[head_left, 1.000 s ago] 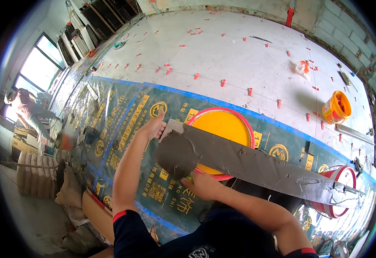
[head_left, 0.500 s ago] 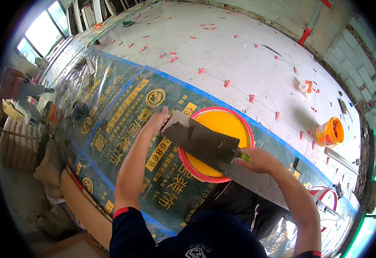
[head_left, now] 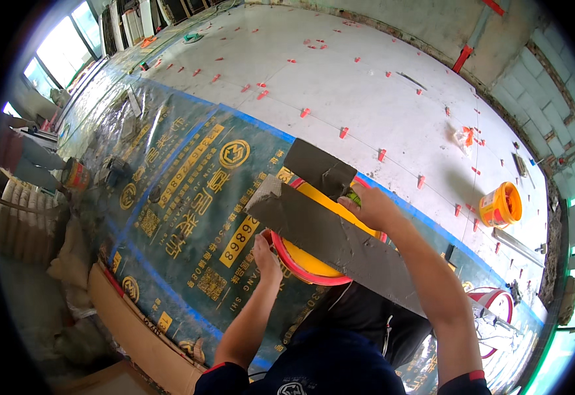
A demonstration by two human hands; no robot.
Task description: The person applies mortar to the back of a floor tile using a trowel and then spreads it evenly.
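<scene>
A long strip of tile point(head_left: 340, 234), coated with grey mortar, lies slantwise across a round bucket point(head_left: 307, 262) with a red rim and a yellow surface. My right hand point(head_left: 370, 209) is closed around the green handle of a flat trowel point(head_left: 317, 166). The trowel's grey-smeared blade is above the far side of the strip, near its left end. My left hand point(head_left: 267, 261) is at the bucket's left rim, below the strip's pale left end, its fingers against the rim. Some of its fingertips are hidden.
Printed green sheeting point(head_left: 195, 191) with blue tape covers the near floor. Beyond lie pale tiles point(head_left: 287, 85) with several red clips. A yellow bucket point(head_left: 500, 205) stands right, near a metal bar point(head_left: 518, 247). A red-and-white bucket point(head_left: 495, 304) is at lower right; cardboard point(head_left: 132, 316) at left.
My left hand has left the strip's left end and come down to the bucket's rim. My right hand has moved the trowel away from me, off the strip's middle to beyond its far edge.
</scene>
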